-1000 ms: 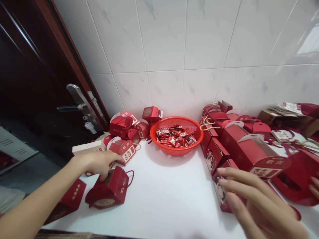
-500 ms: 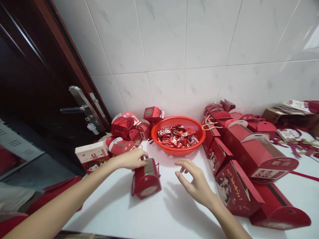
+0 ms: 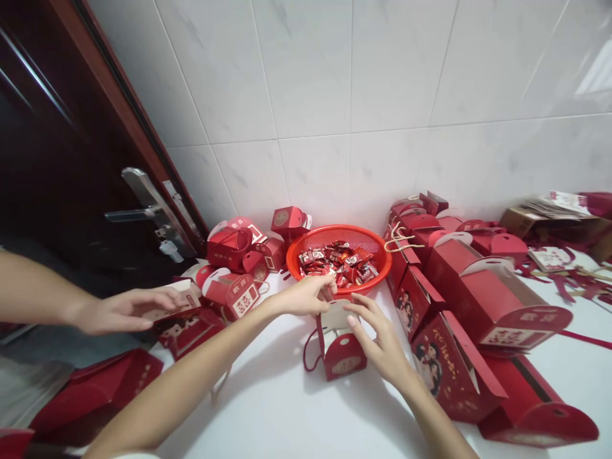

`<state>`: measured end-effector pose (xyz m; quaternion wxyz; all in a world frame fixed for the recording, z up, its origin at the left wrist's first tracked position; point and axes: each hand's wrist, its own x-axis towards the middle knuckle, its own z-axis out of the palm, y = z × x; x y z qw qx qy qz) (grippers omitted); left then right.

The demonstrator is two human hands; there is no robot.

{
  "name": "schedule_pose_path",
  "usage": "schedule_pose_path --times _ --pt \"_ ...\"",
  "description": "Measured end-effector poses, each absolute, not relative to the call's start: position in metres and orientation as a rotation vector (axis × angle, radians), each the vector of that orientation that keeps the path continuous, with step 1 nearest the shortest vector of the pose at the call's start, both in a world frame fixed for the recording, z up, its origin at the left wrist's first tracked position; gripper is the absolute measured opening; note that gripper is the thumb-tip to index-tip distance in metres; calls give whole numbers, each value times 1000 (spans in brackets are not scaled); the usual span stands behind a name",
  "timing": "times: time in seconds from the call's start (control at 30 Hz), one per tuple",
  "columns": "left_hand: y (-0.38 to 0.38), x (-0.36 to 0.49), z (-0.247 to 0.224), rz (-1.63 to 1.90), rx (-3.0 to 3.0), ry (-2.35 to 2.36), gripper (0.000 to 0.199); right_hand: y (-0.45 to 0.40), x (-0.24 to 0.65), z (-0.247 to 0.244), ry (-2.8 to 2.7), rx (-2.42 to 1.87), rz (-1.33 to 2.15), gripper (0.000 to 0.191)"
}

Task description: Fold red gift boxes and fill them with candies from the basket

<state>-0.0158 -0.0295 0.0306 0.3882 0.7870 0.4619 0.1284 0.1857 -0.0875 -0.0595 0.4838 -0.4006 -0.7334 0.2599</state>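
Observation:
A small red gift box (image 3: 343, 356) with a rounded front flap and a dark red cord loop stands on the white table in front of me, its pale inner side showing at the top. My left hand (image 3: 306, 297) grips its upper rear edge with curled fingers. At the box's right side is my right hand (image 3: 382, 344), fingers apart and fingertips close to the top; whether they touch it I cannot tell. Just behind the box sits a red plastic basket (image 3: 292, 255) holding many small wrapped candies (image 3: 351, 261).
Red gift boxes (image 3: 488, 287) line the right side; more boxes (image 3: 234, 248) are piled at the back left. Another person's hand (image 3: 129, 309) reaches in from the left above a white-topped box. Ribbons (image 3: 568, 280) lie far right. A tiled wall (image 3: 315, 172) and a door handle (image 3: 129, 215) bound the space.
My left hand has moved right with the gift box, bringing it beside my right hand and before the basket. Another person's hand has come in at the left, near the white-topped box, which has shifted.

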Motion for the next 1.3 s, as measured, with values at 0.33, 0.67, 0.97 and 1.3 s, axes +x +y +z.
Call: schedule_pose_path --times 0.33,0.67,0.97,1.3 --pt "-37 -24 41 -44 2378 886 46 -79 195 -68 -1604 -1104 747 36" --pt "-36 -33 47 -145 2398 1013 68 -87 209 -61 -1702 -1087 1208 87" --pt "23 -21 66 134 2362 1016 27 -90 202 -68 -1774 -1026 1081 82" --pt "90 31 12 -364 2542 1359 46 -89 194 -70 -1653 -911 740 43"
